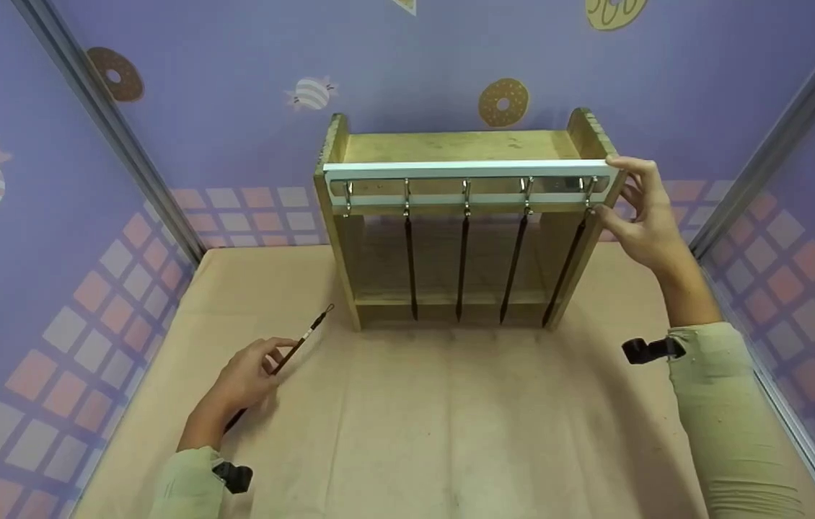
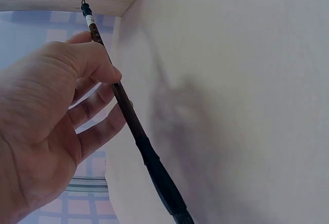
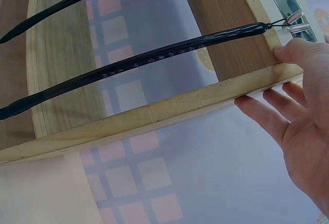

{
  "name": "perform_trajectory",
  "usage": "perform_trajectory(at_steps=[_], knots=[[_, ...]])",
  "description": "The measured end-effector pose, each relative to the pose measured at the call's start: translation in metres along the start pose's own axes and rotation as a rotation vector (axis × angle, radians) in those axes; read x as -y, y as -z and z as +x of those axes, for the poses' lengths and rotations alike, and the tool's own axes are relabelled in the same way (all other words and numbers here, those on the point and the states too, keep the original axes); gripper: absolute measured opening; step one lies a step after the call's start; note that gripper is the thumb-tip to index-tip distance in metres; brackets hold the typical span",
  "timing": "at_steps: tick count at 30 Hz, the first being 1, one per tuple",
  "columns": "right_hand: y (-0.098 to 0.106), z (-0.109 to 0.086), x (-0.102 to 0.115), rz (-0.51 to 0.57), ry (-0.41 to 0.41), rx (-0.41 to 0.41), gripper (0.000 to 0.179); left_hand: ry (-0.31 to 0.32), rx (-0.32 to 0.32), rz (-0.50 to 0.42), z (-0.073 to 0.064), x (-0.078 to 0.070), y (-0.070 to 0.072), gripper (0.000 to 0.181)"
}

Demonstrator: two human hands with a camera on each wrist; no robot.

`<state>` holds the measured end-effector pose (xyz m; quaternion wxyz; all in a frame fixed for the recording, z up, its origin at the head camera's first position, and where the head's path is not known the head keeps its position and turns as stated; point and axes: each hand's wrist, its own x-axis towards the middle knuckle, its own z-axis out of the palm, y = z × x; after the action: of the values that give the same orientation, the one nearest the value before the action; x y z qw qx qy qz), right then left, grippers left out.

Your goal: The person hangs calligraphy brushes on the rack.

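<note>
My left hand [image 1: 245, 378] pinches a dark calligraphy brush [image 2: 129, 115] between thumb and fingers, low over the cloth to the left of a wooden shelf [image 1: 465, 146]. The brush tilts, its thin hanging loop [image 1: 329, 308] pointing toward the shelf and its thick dark end toward me. My right hand [image 1: 645, 220] grips the shelf's upper right corner, thumb in front and fingers around the side panel [image 3: 154, 112]. Across the shelf front runs a white hook rail [image 1: 465, 170]. Several dark brushes, such as one brush [image 3: 144, 57] by my right hand, hang from its hooks; the leftmost hook [image 1: 347, 198] is bare.
A pale cloth [image 1: 393, 418] covers the table under the shelf. Patterned purple wall panels [image 1: 234, 108] enclose the back and both sides, with metal posts [image 1: 119, 137] at the corners.
</note>
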<state>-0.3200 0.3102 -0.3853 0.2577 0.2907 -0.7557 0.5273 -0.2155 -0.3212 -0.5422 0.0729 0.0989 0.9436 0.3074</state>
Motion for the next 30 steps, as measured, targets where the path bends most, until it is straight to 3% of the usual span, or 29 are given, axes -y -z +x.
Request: perform_trajectory(at_steps=[11, 17, 30], knots=[[-0.001, 0.0, 0.004, 0.005, -0.031, -0.009, 0.061, -0.096, -0.072, -0.022, -0.003, -0.019, 0.005, 0.071], [-0.001, 0.001, 0.007, -0.009, -0.029, -0.004, 0.061, -0.172, -0.16, -0.026, 0.0, -0.033, 0.003, 0.069], [-0.002, 0.001, 0.005, 0.011, -0.009, -0.018, 0.061, -0.252, -0.355, -0.201, 0.005, -0.056, -0.002, 0.068]])
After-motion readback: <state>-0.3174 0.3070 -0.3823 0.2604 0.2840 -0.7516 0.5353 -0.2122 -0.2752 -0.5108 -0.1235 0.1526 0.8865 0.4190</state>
